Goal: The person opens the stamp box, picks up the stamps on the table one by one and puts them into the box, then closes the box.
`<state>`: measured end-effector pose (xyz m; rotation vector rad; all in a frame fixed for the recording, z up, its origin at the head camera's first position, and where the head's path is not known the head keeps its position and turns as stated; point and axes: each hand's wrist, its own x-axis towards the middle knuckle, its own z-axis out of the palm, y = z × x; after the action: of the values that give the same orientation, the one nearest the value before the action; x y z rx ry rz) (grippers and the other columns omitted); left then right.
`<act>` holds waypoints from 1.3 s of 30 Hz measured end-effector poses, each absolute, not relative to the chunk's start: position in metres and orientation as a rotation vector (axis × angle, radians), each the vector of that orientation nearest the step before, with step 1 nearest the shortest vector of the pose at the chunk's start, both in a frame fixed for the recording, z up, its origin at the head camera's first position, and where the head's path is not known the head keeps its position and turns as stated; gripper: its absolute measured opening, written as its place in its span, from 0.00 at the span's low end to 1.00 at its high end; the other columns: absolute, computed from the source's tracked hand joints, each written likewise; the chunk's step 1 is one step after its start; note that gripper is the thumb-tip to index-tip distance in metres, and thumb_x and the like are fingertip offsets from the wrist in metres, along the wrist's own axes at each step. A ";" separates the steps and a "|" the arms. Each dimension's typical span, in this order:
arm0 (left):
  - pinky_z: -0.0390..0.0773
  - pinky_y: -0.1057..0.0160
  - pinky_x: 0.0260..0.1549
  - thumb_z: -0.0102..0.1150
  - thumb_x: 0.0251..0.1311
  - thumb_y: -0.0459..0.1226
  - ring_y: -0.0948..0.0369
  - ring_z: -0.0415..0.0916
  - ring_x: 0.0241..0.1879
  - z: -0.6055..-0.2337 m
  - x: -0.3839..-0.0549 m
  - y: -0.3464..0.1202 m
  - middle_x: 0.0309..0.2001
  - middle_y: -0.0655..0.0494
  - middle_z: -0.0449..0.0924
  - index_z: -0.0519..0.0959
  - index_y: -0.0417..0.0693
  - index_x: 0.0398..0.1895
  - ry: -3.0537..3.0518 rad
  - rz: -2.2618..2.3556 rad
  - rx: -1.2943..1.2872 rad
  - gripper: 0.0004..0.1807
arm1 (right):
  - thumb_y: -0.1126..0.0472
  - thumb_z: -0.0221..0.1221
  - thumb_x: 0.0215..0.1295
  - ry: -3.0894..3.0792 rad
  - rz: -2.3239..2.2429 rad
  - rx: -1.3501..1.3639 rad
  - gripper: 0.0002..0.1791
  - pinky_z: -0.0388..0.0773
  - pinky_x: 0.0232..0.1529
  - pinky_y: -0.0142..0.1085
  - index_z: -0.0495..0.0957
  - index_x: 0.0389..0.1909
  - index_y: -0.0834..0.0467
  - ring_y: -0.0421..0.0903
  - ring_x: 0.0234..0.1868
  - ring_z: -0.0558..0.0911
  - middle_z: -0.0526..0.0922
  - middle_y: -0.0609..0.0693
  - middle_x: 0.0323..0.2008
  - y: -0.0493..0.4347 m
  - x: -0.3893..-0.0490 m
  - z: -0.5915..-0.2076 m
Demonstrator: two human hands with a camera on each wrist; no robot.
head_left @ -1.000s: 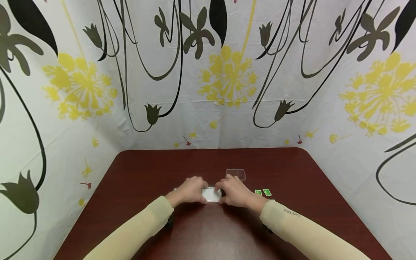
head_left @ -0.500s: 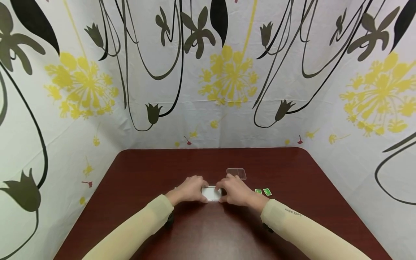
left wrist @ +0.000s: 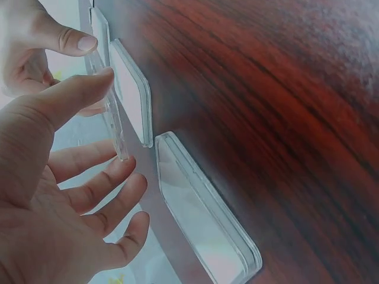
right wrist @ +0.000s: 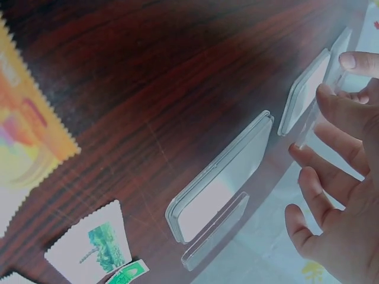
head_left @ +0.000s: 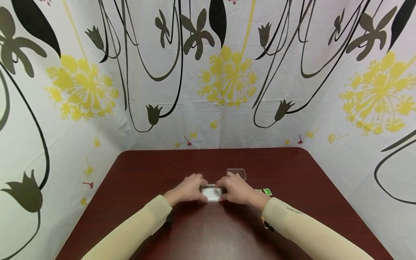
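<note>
Both hands pinch a thin clear plastic lid [left wrist: 119, 139] by its two ends, thumbs on the near side and fingers on the far side. My left hand [head_left: 188, 187] has its end at the left, and my right hand [head_left: 236, 190] the other. Under the lid, a flat case with a white inside [left wrist: 131, 97] lies on the table, apart from the lid in the left wrist view. A second flat case [left wrist: 204, 207] is below my left hand, and another white case [right wrist: 222, 177] below my right; both are hidden by the hands in the head view.
A loose clear cover [head_left: 241, 173] lies behind my right hand. Two green stamps [head_left: 267, 191] are to its right, one partly covered by the wrist. A larger orange stamp [right wrist: 26, 142] and a white stamp with a green picture [right wrist: 100, 245] show in the right wrist view.
The lid's far edge has risen slightly, with a dark gap showing under it. Both hands have hardly shifted. An orange edge now shows by the right sleeve.
</note>
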<state>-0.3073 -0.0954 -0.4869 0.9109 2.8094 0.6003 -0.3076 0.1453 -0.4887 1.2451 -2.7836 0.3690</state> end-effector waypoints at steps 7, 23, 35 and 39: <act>0.74 0.60 0.39 0.76 0.53 0.49 0.61 0.71 0.40 -0.483 -0.305 -0.099 0.46 0.53 0.78 0.84 0.47 0.55 2.799 0.654 0.879 0.28 | 0.51 0.75 0.55 -2.782 0.396 1.235 0.20 0.68 0.40 0.43 0.86 0.50 0.48 0.43 0.42 0.72 0.86 0.40 0.47 0.147 -0.309 -0.485; 0.75 0.55 0.45 0.76 0.54 0.48 0.56 0.72 0.49 -0.474 -0.318 -0.106 0.50 0.54 0.77 0.82 0.45 0.60 2.819 0.706 0.863 0.31 | 0.52 0.76 0.54 -2.703 0.385 1.224 0.22 0.71 0.38 0.44 0.86 0.51 0.48 0.44 0.42 0.73 0.85 0.41 0.48 0.147 -0.321 -0.477; 0.72 0.49 0.49 0.75 0.55 0.48 0.56 0.70 0.51 -0.469 -0.325 -0.108 0.50 0.57 0.75 0.81 0.46 0.61 2.856 0.757 0.808 0.32 | 0.52 0.75 0.56 -2.716 0.436 1.223 0.20 0.72 0.41 0.45 0.86 0.51 0.47 0.44 0.45 0.73 0.85 0.40 0.49 0.146 -0.334 -0.467; 0.70 0.45 0.54 0.75 0.55 0.49 0.54 0.69 0.53 -0.469 -0.330 -0.107 0.51 0.57 0.75 0.81 0.46 0.61 2.872 0.738 0.792 0.32 | 0.51 0.74 0.57 -2.734 0.420 1.218 0.20 0.72 0.43 0.46 0.86 0.51 0.46 0.44 0.46 0.73 0.85 0.40 0.50 0.145 -0.341 -0.465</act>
<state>-0.3301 -0.1073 -0.4688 0.7921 2.8716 0.7377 -0.3413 0.1451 -0.4649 1.2183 -2.7336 0.4197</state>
